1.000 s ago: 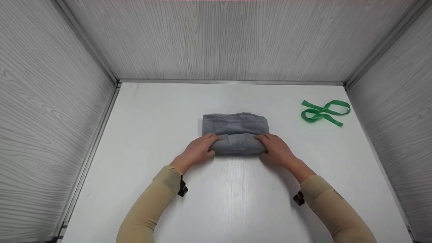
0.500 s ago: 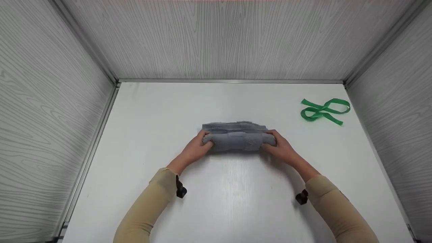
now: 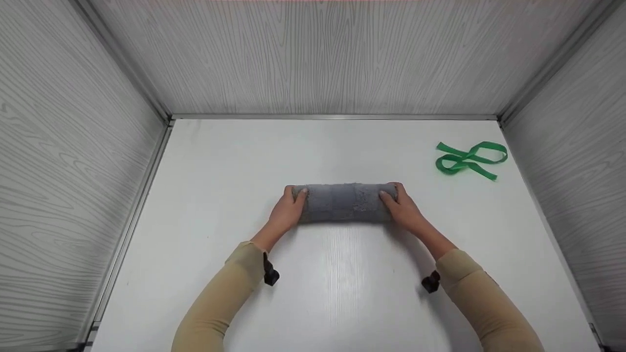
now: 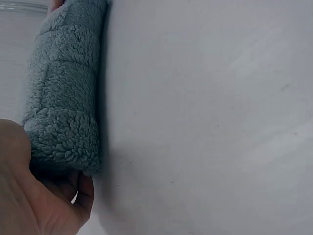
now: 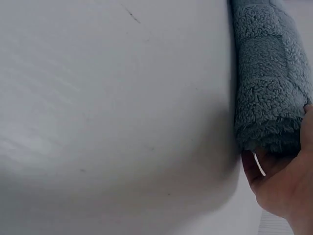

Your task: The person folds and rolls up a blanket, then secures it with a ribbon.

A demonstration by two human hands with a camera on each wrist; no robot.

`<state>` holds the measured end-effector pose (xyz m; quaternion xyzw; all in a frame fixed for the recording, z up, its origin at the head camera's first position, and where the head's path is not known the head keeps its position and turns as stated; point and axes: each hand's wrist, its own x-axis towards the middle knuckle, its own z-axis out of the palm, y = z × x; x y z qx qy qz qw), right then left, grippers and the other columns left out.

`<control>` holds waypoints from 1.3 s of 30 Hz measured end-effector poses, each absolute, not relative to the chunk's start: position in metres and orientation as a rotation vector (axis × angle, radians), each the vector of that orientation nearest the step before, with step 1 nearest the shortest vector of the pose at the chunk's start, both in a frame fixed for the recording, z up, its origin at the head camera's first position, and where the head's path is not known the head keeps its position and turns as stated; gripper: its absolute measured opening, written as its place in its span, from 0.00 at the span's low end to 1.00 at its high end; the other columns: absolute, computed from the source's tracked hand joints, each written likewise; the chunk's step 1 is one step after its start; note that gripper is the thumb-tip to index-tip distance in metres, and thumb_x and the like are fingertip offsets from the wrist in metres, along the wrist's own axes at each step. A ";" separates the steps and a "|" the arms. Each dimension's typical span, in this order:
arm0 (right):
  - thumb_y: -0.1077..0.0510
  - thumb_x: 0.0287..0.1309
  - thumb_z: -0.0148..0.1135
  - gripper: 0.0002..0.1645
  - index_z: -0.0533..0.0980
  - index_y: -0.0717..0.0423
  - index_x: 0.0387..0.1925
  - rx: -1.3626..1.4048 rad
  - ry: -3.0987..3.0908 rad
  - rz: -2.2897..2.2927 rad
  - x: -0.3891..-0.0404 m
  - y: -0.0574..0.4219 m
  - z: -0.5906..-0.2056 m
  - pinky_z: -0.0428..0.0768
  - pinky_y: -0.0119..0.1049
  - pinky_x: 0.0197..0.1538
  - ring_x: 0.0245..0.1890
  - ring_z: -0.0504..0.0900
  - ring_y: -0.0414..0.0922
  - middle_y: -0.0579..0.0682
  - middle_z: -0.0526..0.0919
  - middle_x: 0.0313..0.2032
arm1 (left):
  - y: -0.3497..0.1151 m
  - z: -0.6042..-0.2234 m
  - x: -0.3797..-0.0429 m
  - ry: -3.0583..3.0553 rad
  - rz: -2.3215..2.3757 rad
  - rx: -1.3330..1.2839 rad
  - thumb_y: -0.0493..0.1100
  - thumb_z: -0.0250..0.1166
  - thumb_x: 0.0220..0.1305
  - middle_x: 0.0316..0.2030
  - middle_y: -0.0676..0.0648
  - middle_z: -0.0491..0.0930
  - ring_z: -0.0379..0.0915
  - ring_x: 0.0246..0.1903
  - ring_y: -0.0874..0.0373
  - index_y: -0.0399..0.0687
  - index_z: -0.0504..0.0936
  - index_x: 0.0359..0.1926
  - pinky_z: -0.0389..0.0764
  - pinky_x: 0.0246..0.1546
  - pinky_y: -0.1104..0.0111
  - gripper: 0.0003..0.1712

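Observation:
A grey-blue fluffy towel [image 3: 342, 203], rolled into a cylinder, lies crosswise on the white table. My left hand [image 3: 287, 209] grips its left end, thumb on top and fingers round the far side. At the opposite end my right hand [image 3: 403, 209] holds the roll in the same way. The left wrist view shows the towel's [image 4: 63, 88] nubbly pile close up, with the left hand [image 4: 39, 186] curled at its end. In the right wrist view the layered end of the towel [image 5: 269, 98] meets the right hand [image 5: 286, 181].
A green ribbon [image 3: 472, 159] lies loosely looped at the table's far right. The white tabletop [image 3: 342, 288] is bounded by a wood-grain back panel [image 3: 313, 58] and side panels. A small black device [image 3: 271, 275] hangs at the left cuff, another [image 3: 431, 282] at the right.
The flat towel flap beyond the roll has been wound in, leaving one full cylinder. Both hands have rolled it slightly away, and the thumbs now rest on top.

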<state>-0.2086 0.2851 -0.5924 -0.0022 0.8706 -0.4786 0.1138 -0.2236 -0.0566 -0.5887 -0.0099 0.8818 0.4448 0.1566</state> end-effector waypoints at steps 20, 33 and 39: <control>0.38 0.80 0.36 0.37 0.66 0.66 0.67 0.166 2.707 -1.039 -0.227 0.262 -0.587 0.69 0.55 0.68 0.67 0.72 0.61 0.66 0.75 0.63 | -0.049 -0.580 -0.235 2.933 0.775 0.112 0.58 0.45 0.82 0.58 0.39 0.79 0.76 0.57 0.43 0.43 0.65 0.74 0.76 0.56 0.50 0.32; 0.36 0.79 0.38 0.37 0.67 0.65 0.65 0.185 2.743 -0.991 -0.225 0.258 -0.588 0.73 0.55 0.62 0.61 0.77 0.60 0.66 0.78 0.59 | -0.023 -0.574 -0.217 2.867 -0.004 1.088 0.65 0.38 0.81 0.82 0.49 0.34 0.30 0.80 0.46 0.64 0.41 0.83 0.33 0.77 0.49 0.37; 0.35 0.78 0.39 0.38 0.71 0.65 0.59 0.140 2.792 -0.948 -0.221 0.263 -0.590 0.75 0.56 0.57 0.54 0.79 0.60 0.66 0.80 0.53 | -0.021 -0.584 -0.220 2.827 0.007 0.994 0.69 0.36 0.79 0.82 0.51 0.33 0.31 0.80 0.46 0.64 0.37 0.83 0.34 0.77 0.51 0.41</control>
